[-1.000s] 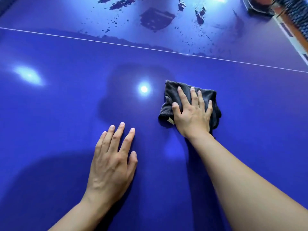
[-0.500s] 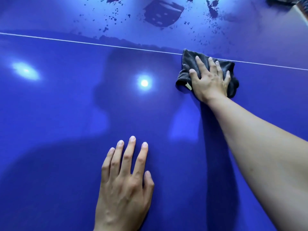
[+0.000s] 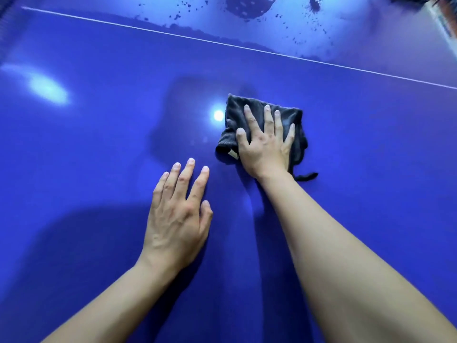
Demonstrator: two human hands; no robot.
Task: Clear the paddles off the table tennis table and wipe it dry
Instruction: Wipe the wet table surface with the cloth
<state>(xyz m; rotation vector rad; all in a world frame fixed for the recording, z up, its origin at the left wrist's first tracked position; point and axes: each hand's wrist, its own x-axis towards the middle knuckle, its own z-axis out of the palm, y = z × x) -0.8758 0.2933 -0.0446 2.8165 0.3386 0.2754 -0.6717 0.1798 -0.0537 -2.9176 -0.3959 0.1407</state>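
The blue table tennis table [image 3: 86,149] fills the view, glossy with lamp reflections. My right hand [image 3: 265,142] lies flat with straight, spread fingers on a folded dark grey cloth [image 3: 294,120] and presses it onto the table, just below the white centre line [image 3: 173,35]. My left hand [image 3: 179,214] rests flat on the bare table, fingers straight, a little nearer and to the left of the cloth. Beyond the white line, water patches and droplets [image 3: 249,7] lie on the far half. No paddle is plainly in view.
At the top right corner the table's edge [image 3: 442,21] shows, with a blurred dark object on it. The table's left end is at the far left of the view.
My right hand has pulled the cloth back from the white line towards me. The left hand stays flat on the table.
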